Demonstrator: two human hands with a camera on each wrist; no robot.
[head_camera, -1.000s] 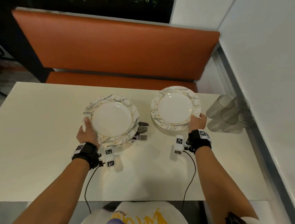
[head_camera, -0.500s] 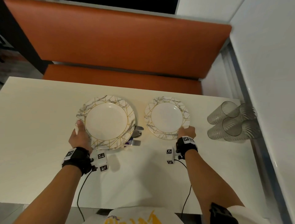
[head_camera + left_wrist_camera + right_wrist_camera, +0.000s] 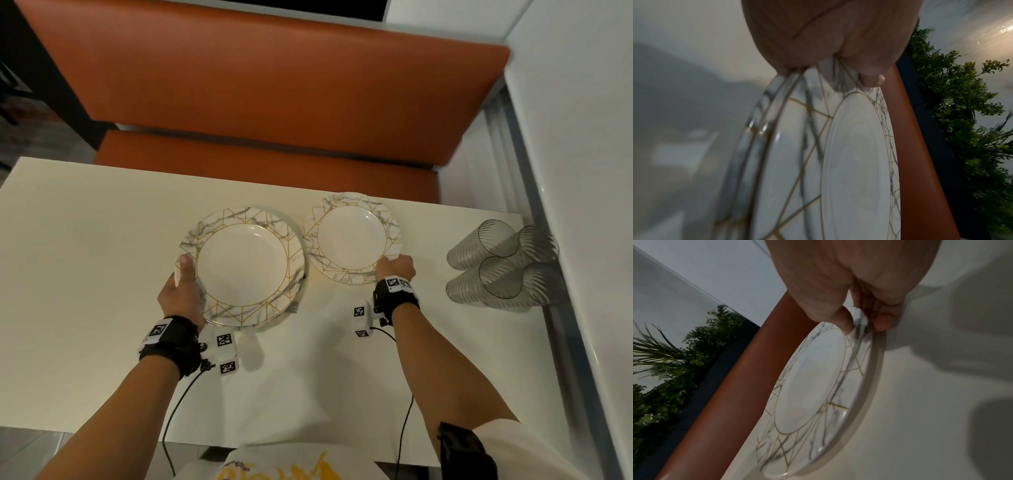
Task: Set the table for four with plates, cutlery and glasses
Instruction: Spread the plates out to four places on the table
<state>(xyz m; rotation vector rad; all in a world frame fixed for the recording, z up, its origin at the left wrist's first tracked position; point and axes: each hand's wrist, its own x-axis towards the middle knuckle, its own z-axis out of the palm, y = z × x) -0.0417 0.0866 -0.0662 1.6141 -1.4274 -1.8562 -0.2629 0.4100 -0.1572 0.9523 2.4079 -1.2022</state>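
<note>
My left hand point(image 3: 185, 274) grips the left rim of a stack of marble-and-gold plates point(image 3: 243, 267), thumb point(image 3: 871, 79) on top and fingers underneath. The stack point(image 3: 797, 162) shows at least two rims in the left wrist view. It hovers over the cutlery point(image 3: 294, 308), of which only fork tips peek out at its right edge. My right hand point(image 3: 394, 265) pinches the near right rim of a single matching plate point(image 3: 352, 236) close to the table's far edge, between thumb point(image 3: 844, 322) and fingers point(image 3: 884, 321). That plate point(image 3: 813, 378) is low over the table.
Several clear ribbed glasses point(image 3: 503, 263) stand clustered at the right end of the cream table point(image 3: 85, 291), against the white wall. An orange bench point(image 3: 274, 85) runs behind the table's far edge. Green foliage point(image 3: 962, 113) sits behind the bench.
The stack in my left hand has shifted over the cutlery, which is now almost hidden. The gap between the stack and the single plate has closed. Both grips are unchanged.
</note>
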